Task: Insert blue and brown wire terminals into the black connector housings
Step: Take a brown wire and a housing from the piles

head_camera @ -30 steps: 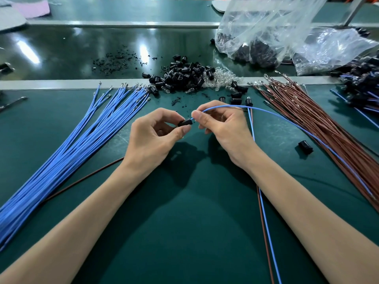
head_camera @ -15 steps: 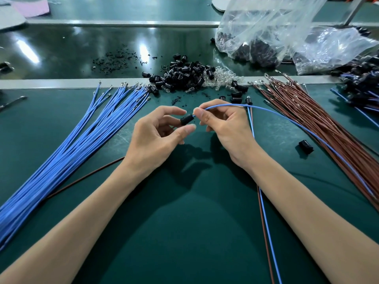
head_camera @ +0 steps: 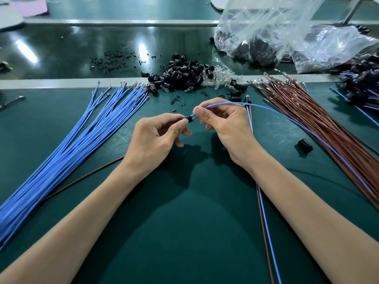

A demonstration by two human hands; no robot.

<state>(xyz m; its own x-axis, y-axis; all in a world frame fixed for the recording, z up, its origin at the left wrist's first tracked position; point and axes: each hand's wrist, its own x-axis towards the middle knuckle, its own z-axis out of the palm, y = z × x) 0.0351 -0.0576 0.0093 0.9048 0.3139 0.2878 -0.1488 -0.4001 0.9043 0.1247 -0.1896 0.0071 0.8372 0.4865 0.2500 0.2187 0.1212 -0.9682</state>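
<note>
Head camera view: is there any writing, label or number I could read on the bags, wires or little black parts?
None can be read. The plastic bags, blue wires, brown wires, loose black housings and pink sheet show no print; the housing pinched in the left hand is too small to tell.

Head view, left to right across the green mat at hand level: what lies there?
Fanned bundle of blue wires, left hand, small black connector housing it pinches, right hand pinching a single blue wire, bundle of brown wires.
</note>
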